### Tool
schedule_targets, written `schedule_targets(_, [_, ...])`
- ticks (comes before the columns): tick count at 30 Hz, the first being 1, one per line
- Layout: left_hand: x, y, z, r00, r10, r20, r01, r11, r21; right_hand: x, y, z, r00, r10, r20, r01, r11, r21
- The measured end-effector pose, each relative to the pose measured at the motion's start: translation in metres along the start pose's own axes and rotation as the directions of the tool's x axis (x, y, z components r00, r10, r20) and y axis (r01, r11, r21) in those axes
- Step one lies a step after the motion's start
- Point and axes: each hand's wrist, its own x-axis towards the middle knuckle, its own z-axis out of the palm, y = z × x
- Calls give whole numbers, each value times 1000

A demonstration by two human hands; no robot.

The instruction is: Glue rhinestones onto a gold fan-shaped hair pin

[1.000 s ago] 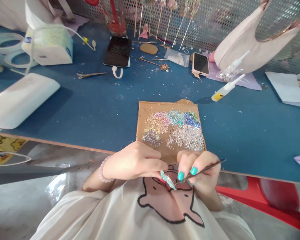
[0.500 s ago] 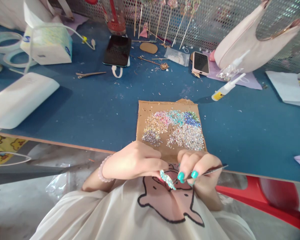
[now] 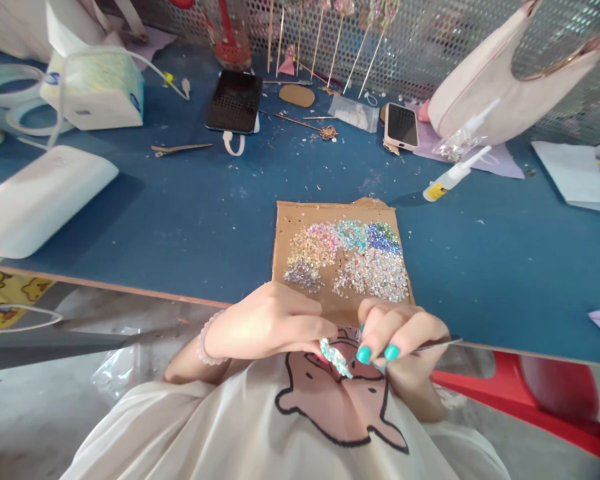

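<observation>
Item: a turquoise gem-covered piece (image 3: 336,359), small and elongated, held in the air before your shirt (image 3: 325,420), just past the near edge of the cardboard (image 3: 300,212). Long axis: slanting from your left fingertips down and to the right, its free end towards your right hand.

Left hand (image 3: 273,325): fingertips pinching the upper end of the piece, back of the hand uppermost; bead bracelet (image 3: 211,340) at the wrist.

Right hand (image 3: 405,333): thumb and fingers pinching a slim dark tool (image 3: 443,344), its rear end jutting out to the right, its working end pointing left at the free end of the piece. Tip just beside the piece; whether touching, you cannot tell.

Nearer hand: the left, in contact; the right is close alongside.

Beyond both hands: loose gems (image 3: 373,273) in colour patches on the cardboard; farther right, a glue bottle (image 3: 447,184), leaning.
</observation>
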Motion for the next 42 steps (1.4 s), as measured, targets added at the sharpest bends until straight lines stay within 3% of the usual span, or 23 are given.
schedule_targets(10, [0,-1,1,1000,-7,-14,7,1000,10,-1,5,1,994,-98,-52,94,993,-76])
schedule_targets(18, [1,-1,2,1000,1,-10,-1,999,53,0,2,0,999,-4,-50,2,999,-32])
schedule_targets(24, [0,-1,3,999,6,-32,-4,999,51,1,1,-2,995,91,-27,-88,992,94])
schedule_targets(32, [0,-2,3,999,-6,-36,8,999,47,0,-2,2,979,187,-81,-178,978,113])
schedule_targets(42, [0,-1,2,1000,-6,-25,7,998,56,-1,-1,5,987,134,-85,-130,990,49])
